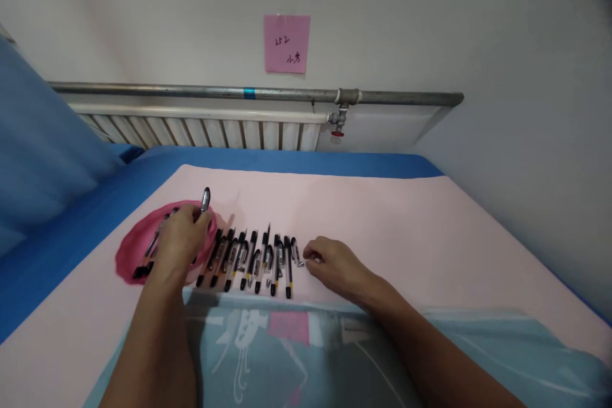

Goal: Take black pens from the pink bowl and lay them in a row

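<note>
My left hand is closed on a pen whose black and silver clip end points up; its lower part is hidden by the fingers. This hand is over a pink basket that has several black-ended pens in it. To its right lies a row of disassembled pens: clear barrels with black ends, with clip caps and small shiny tips beside them. At the row's right end, my right hand rests with curled, pinched fingers near a small cap. What they hold, if anything, is hidden.
A pink sheet covers the blue-edged surface. Blue patterned cloth lies along the near side. Behind are a metal pipe with a red valve, a radiator and a pink note. A blue curtain hangs at left.
</note>
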`<state>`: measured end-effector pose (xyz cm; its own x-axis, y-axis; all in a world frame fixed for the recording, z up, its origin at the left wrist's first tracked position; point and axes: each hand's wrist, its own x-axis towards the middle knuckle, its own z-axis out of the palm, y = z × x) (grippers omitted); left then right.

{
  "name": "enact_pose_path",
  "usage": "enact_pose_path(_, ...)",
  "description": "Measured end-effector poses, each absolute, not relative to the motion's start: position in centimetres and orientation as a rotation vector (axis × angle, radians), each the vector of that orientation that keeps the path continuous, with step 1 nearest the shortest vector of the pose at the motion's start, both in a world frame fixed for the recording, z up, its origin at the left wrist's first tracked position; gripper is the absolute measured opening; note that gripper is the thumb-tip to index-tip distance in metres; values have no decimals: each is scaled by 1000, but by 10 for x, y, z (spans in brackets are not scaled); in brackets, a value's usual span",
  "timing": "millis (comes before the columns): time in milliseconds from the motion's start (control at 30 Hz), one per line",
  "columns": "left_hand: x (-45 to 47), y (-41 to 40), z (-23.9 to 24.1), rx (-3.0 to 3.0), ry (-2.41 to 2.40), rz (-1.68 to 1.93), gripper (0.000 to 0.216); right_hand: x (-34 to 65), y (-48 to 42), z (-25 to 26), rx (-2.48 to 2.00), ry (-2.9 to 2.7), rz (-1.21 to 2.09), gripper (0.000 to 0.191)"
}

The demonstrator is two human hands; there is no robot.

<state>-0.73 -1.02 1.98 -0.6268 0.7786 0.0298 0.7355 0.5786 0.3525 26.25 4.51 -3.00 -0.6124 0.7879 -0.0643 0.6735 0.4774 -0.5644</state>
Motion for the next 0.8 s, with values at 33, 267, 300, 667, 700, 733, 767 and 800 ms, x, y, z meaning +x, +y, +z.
enact_pose_path(33, -5, -9, 20, 1313, 2664, 494, 41, 263, 44, -30, -1263, -2539, 825, 16)
enact_pose_path(267, -3, -6, 16, 1400, 2689, 454, 38, 264, 37, -33, -1214, -2551, 795, 16)
enact_pose_path(300, -4, -6, 15, 1400, 2688, 449, 38, 263, 36, -33, -1211, -2558, 788, 15)
enact_pose_path(667, 0, -6, 16, 1445, 2618, 444, 37, 255, 18, -33, -1269, -2576, 663, 12)
enact_pose_path(700, 0, -6, 16, 1447, 2613, 448, 37, 255, 17, -34, -1279, -2577, 646, 13)
enact_pose_path(733, 0, -6, 16, 1451, 2609, 453, 37, 255, 17, -34, -1285, -2580, 636, 13)
enact_pose_path(767, 1, -6, 15, 1454, 2605, 460, 37, 255, 16, -35, -1289, -2583, 630, 13)
enact_pose_path(800, 1, -6, 15, 1455, 2600, 469, 37, 255, 16, -35, -1290, -2584, 627, 13)
